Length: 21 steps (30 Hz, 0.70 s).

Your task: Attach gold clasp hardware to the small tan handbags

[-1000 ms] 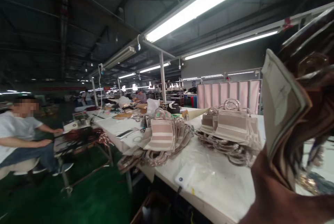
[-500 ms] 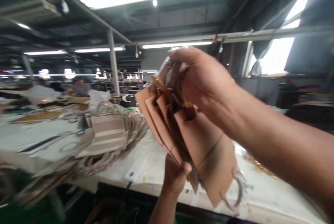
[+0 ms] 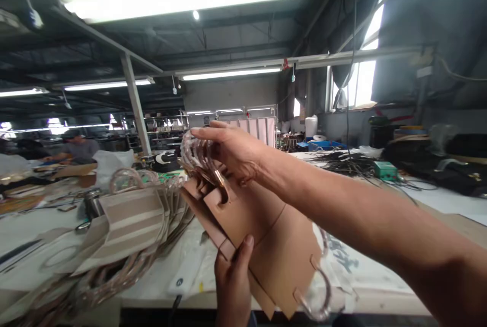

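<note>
Several tan bag panels [image 3: 262,215] are held up in a tilted stack above the table. Curved handles [image 3: 194,152] in clear plastic wrap rise from the stack's upper end; another wrapped handle [image 3: 317,296] hangs from its lower right corner. My left hand [image 3: 234,271] grips the lower left edge of the panels, thumb on the front face. At the top, my right hand [image 3: 232,152] is closed around the handles, and its forearm crosses in from the right. Some of the right fingers are hidden behind the handles and palm.
A row of striped beige bag panels [image 3: 133,220] with wrapped handles leans on the white table [image 3: 365,291] to the left. Behind it stands a metal flask [image 3: 93,205]. Dark cables and a green box [image 3: 385,170] lie at right. A person [image 3: 79,146] sits far left.
The view has swung to the right. The fanned panels have come closer together, and the front one now faces me more. Both hands keep hold of the stack.
</note>
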Motion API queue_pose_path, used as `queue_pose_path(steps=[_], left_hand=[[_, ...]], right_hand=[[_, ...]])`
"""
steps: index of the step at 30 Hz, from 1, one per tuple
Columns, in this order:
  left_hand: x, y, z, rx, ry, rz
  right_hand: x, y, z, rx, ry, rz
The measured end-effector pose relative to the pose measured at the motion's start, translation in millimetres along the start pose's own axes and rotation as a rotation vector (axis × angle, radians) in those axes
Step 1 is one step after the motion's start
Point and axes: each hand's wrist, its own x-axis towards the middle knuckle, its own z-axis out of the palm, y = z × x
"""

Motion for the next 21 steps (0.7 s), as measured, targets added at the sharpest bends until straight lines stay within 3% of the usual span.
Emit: queue_pose_path(steps=[5, 10, 12, 16, 18, 21], left_hand=[[0, -6, -7.6, -0.146, 0.048, -0.153], [1, -21, -5.9, -0.241, 0.036, -0.292], [3, -25, -6.9, -0.234, 0.023, -0.322], [13, -31, -14.7, -0.234, 0.097, -0.424], [16, -33, -17.8, -0.252, 0.132, -0.477], [10, -34, -16.2, -0.296, 0.150, -0.537]], right_hand=[[-5, 3, -22, -0.012, -0.155, 0.172], [-33, -5, -64, -0.274, -0.228, 0.259], [-49, -12, -88, -0.388, -0.194, 0.185], [-106, -6, -147, -0.711, 0.059, 0.044], [-150, 9, -173, -0.832, 0.125, 0.190], [-215, 39, -191, -0.697, 0.036, 0.617]])
